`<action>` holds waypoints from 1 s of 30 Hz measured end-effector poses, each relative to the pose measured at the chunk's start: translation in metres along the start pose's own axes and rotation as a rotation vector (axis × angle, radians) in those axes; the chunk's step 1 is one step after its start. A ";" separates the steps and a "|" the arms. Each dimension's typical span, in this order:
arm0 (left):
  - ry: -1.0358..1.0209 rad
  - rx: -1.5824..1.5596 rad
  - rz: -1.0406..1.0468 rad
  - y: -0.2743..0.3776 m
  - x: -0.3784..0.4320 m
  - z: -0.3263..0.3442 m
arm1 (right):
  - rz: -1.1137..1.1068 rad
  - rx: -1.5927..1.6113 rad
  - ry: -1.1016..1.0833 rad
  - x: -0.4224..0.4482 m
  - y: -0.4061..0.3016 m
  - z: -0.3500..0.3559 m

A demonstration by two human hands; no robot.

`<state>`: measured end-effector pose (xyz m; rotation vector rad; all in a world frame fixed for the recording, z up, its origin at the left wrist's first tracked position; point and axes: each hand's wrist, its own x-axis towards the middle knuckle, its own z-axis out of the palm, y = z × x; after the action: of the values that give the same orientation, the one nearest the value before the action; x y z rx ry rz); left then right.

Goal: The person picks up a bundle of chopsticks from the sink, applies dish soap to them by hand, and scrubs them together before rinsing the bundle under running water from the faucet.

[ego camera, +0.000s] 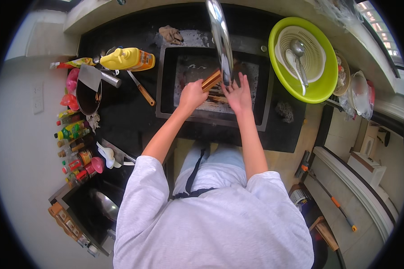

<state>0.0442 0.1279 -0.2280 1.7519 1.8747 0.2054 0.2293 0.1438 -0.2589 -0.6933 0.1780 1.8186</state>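
Note:
My left hand (pixel 192 96) grips a bundle of wooden chopsticks (pixel 211 81) above the sink, their far ends close to the faucet's mouth. The chrome faucet (pixel 220 37) reaches down from the top of the view. Just right of its mouth, my right hand (pixel 238 95) is held palm up with the fingers spread and nothing in it. More thin wooden sticks (pixel 222 99) lie lower down in the sink (pixel 181 72), partly hidden by my hands. Whether water is running I cannot tell.
A green basin (pixel 318 94) holding a white colander (pixel 284 40) and spoons stands right of the sink, with a steel scrubber (pixel 284 112) below it. To the left are a yellow detergent jug (pixel 124 60), a wooden-handled knife (pixel 142 89) and a dark pot (pixel 89 97). A crumpled cloth (pixel 171 35) lies behind.

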 end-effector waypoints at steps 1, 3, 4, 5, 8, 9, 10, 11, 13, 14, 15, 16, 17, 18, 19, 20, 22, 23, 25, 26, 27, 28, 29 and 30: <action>0.122 -0.095 -0.026 -0.002 -0.001 -0.001 | 0.064 0.001 0.154 -0.008 -0.007 -0.006; -0.100 0.329 0.143 -0.020 0.007 -0.016 | 0.046 -0.113 0.194 -0.011 -0.013 -0.035; -0.047 0.265 0.119 -0.028 0.006 -0.011 | 0.058 -0.075 0.255 -0.012 -0.016 -0.055; 0.005 0.205 0.094 -0.034 0.003 -0.004 | 0.071 -0.034 0.314 -0.013 -0.017 -0.072; -0.254 0.393 0.164 -0.036 0.006 -0.008 | 0.088 0.070 0.351 -0.010 -0.012 -0.061; -0.253 0.396 0.159 -0.035 0.002 -0.007 | 0.119 0.103 0.369 -0.013 -0.007 -0.049; -0.205 0.307 0.103 -0.032 -0.003 -0.005 | 0.118 0.148 0.269 -0.014 -0.008 -0.034; -0.156 0.219 0.046 -0.029 -0.010 -0.003 | 0.120 0.155 0.272 -0.014 -0.003 -0.027; -0.083 0.021 -0.040 -0.015 -0.025 -0.001 | 0.059 0.081 0.061 -0.010 -0.004 -0.004; -0.063 -0.068 -0.035 -0.019 -0.030 0.002 | 0.073 -0.018 0.075 -0.010 -0.007 0.009; -0.046 -0.159 -0.027 -0.023 -0.036 0.004 | 0.072 -0.021 0.071 -0.006 -0.009 0.013; -0.047 -0.165 -0.016 -0.014 -0.036 -0.004 | -0.076 -0.387 0.144 0.006 -0.017 0.014; -0.110 -0.055 0.011 -0.005 -0.037 -0.015 | -0.224 -0.752 0.218 0.018 -0.026 0.017; -0.164 0.064 0.013 -0.004 -0.043 -0.026 | -0.234 -0.891 0.148 0.028 -0.037 0.033; -0.159 0.066 -0.005 -0.010 -0.048 -0.031 | -0.072 -1.021 0.095 0.034 -0.051 0.058; -0.168 0.155 0.030 -0.013 -0.050 -0.034 | 0.033 -1.070 0.086 0.040 -0.058 0.082; -0.142 0.261 0.105 -0.018 -0.051 -0.035 | 0.113 -1.136 0.029 0.067 -0.066 0.105; -0.145 0.256 0.101 -0.019 -0.052 -0.034 | 0.101 -1.152 -0.014 0.080 -0.068 0.107; -0.138 0.245 0.072 -0.021 -0.051 -0.033 | 0.208 -1.049 -0.003 0.099 -0.069 0.109; -0.136 0.237 0.080 -0.018 -0.048 -0.032 | 0.259 -1.041 -0.065 0.111 -0.070 0.102; -0.133 0.237 0.063 -0.022 -0.051 -0.032 | 0.331 -1.027 -0.136 0.111 -0.061 0.105; -0.132 0.237 0.049 -0.026 -0.054 -0.031 | 0.319 -0.980 -0.089 0.109 -0.054 0.106; -0.133 0.233 0.040 -0.028 -0.057 -0.029 | 0.329 -0.983 -0.090 0.105 -0.051 0.107; -0.126 0.221 0.055 -0.028 -0.059 -0.028 | 0.275 -0.967 -0.065 0.103 -0.050 0.107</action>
<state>0.0055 0.0753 -0.2005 1.9156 1.8159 -0.0938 0.2140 0.2944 -0.2164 -1.3112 -0.7329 2.1548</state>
